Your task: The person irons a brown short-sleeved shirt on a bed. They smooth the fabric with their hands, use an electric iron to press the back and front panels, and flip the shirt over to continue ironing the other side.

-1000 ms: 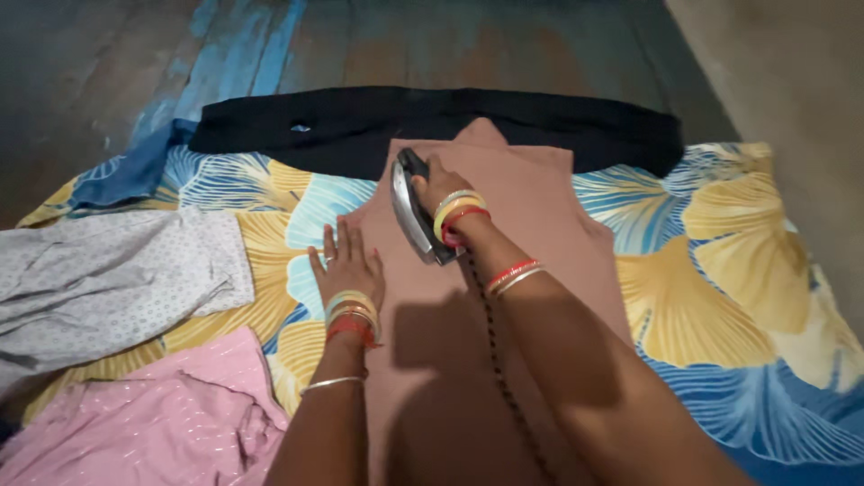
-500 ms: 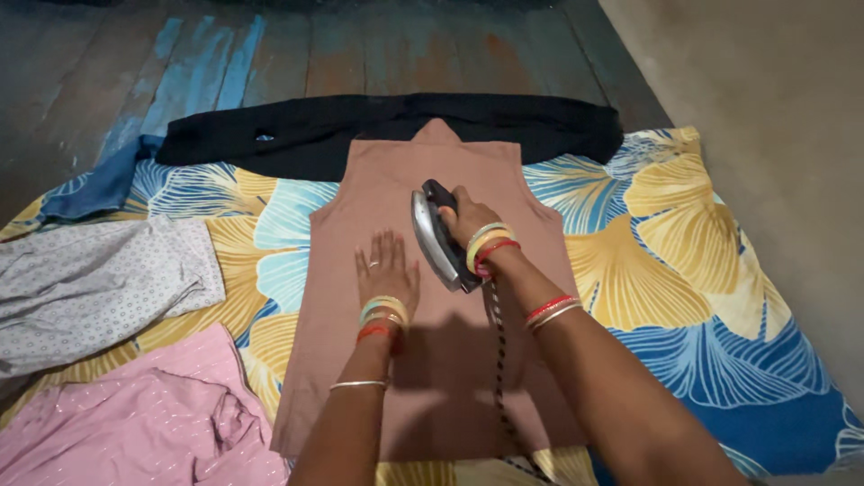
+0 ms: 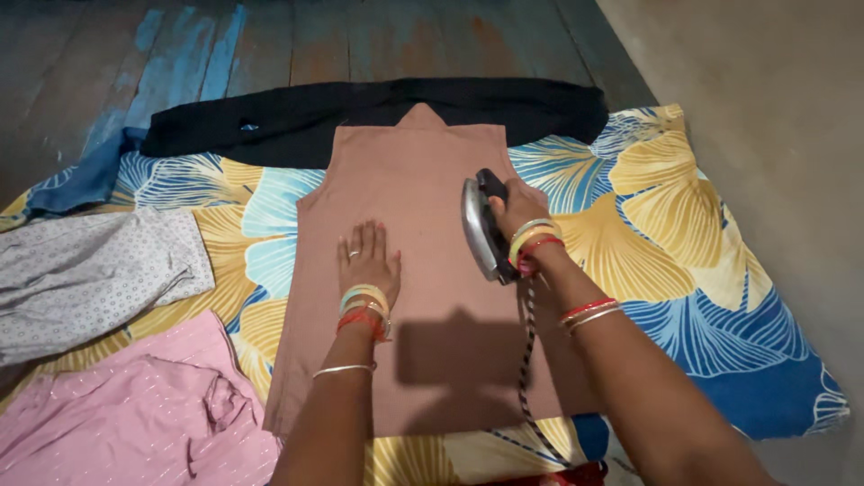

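The right hand [image 3: 520, 209] is closed around the handle of the iron [image 3: 481, 229], fingers wrapped over the black grip, with the shiny soleplate tipped up on edge and facing left rather than lying flat. The left hand [image 3: 364, 256] lies open and flat, fingers spread a little, palm down on the brown top [image 3: 423, 297], pinning the cloth just left of the iron.

Since a second ago the iron has travelled from the neck end of the top toward its right side, and the left hand has come in from the top's left edge to the middle of the cloth. The top now shows in nearly full length, smooth under the palm, so the pressing appears to have moved on to the right half.

From the right wrist the braided cord [image 3: 525, 360] runs back along the forearm. Beyond the fingertips, past the neck of the top, lies a black garment [image 3: 297, 121]. Under everything is a floral sheet [image 3: 684, 270] in blue and yellow. Well left of the left hand lie a grey cloth [image 3: 90, 279] and, nearer, a pink cloth [image 3: 126, 414].
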